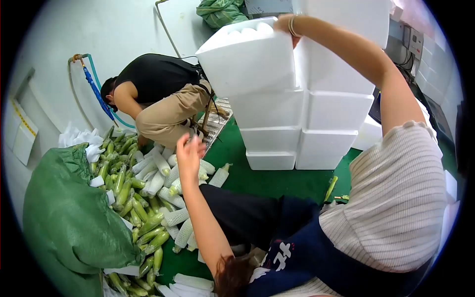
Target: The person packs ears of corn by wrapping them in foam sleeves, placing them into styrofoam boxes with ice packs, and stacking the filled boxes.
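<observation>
My right hand [287,27] reaches up to the corner of a white foam box [247,64] at the top of a stack, with its fingers bent over the rim. Rounded white ends [250,33] of packed items show inside that box. My left hand [190,151] is raised over the pile, slightly blurred, fingers apart, and I see nothing held in it. Below it lie long vegetables in white foam net sleeves [175,217]. Beside them is a heap of long green vegetables [143,210], seemingly corn in husks, some in clear plastic.
A co-worker [158,74] bends low beside the pile. At left bulges a large green sack [74,213]. More foam boxes [329,106] are stacked at right. One loose green piece [330,188] lies on the green floor [267,183]. A hose [94,69] hangs by the wall.
</observation>
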### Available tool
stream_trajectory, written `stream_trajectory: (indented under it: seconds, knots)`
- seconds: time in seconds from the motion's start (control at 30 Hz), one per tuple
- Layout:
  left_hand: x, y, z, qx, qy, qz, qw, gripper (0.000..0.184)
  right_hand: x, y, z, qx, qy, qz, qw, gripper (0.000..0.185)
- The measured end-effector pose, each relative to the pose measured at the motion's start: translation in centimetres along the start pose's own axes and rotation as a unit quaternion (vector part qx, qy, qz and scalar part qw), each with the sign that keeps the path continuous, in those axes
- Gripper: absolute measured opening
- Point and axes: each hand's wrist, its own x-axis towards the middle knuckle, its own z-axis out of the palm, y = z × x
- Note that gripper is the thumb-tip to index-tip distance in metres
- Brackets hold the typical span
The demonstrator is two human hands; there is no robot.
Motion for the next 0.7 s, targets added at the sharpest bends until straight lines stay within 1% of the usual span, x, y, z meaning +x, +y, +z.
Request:
stream_trajectory:
  seconds: [0.03,0.07,0.1,0.13,0.17,0.2,0.23,0.27,0.3,0.33,0.37,0.43,0.5,0.57,0.6,0.67,0.7]
  knots:
    - [-1.3,-0.9,-1.1,0.004,0.013,-0.008,1.0,0.042,1.6,0.9,0.4,-0.183,0.034,-0.042,0.982,0.024]
    - [-2.7,-1.2,-2.2,0.008,0.032,-0.01,0.999,0.04,3.2,1.9,0.8,-0.338,0.08,-0.07,0.935,0.024]
    - [-3.6,-0.9,-3.0,0.011,0.05,-0.008,0.999,0.038,4.3,2.6,0.2,-0.47,0.079,-0.124,0.87,0.027]
    - [-4.7,-1.0,-3.8,-0.013,0.071,0.023,0.997,0.035,0.6,0.4,1.5,-0.23,0.283,-0.03,0.931,0.041]
    - [-5.7,-1.0,-4.3,-0.039,0.096,0.056,0.993,0.032,-0.3,0.2,2.3,-0.237,0.284,-0.031,0.929,0.041]
    - [-6.7,-0.8,-4.6,-0.044,0.097,0.055,0.993,0.032,-0.7,0.2,2.8,-0.245,0.39,-0.163,0.872,0.051]
    - [-7.8,-0.5,-5.0,-0.039,0.133,0.068,0.988,0.03,-1.9,-0.3,3.6,-0.246,0.482,-0.292,0.789,0.063]
    - [-9.0,-0.4,-5.3,-0.033,0.168,0.08,0.982,0.028,-3.3,-0.5,5.2,-0.237,0.392,-0.258,0.851,0.069]
    - [-10.2,-0.4,-5.8,-0.051,0.177,0.085,0.979,0.025,-5.0,-1.0,6.6,-0.223,0.298,-0.219,0.902,0.075]
    - [-11.5,-0.6,-6.5,-0.042,0.189,0.082,0.978,0.025,-4.5,-0.2,7.7,-0.315,0.34,-0.242,0.852,0.077]
    - [-12.6,-1.0,-7.3,-0.033,0.202,0.078,0.976,0.024,-4.0,0.3,7.6,-0.318,0.338,-0.242,0.852,0.077]
    - [-14.7,-2.7,-9.2,-0.003,0.244,0.058,0.968,0.023,-3.1,0.2,6.9,-0.286,0.306,-0.245,0.875,0.075]
    - [-16.8,-5.7,-11.3,0.014,0.296,0.024,0.955,0.02,-2.6,0.0,5.8,-0.297,0.299,-0.247,0.873,0.073]
    - [-17.8,-8.0,-13.4,0.01,0.331,-0.038,0.943,0.02,-1.8,0.1,4.4,-0.325,0.3,-0.205,0.873,0.071]
    - [-18.1,-8.7,-14.2,0.009,0.33,-0.038,0.943,0.02,-1.8,0.1,3.4,-0.315,0.295,-0.166,0.887,0.07]
    - [-18.8,-9.7,-15.5,-0.04,0.371,-0.052,0.926,0.021,-1.9,0.4,2.0,-0.321,0.296,-0.148,0.887,0.067]
    - [-19.1,-8.6,-15.3,-0.03,0.359,-0.05,0.931,0.022,-2.3,0.0,1.8,-0.327,0.296,-0.146,0.886,0.066]
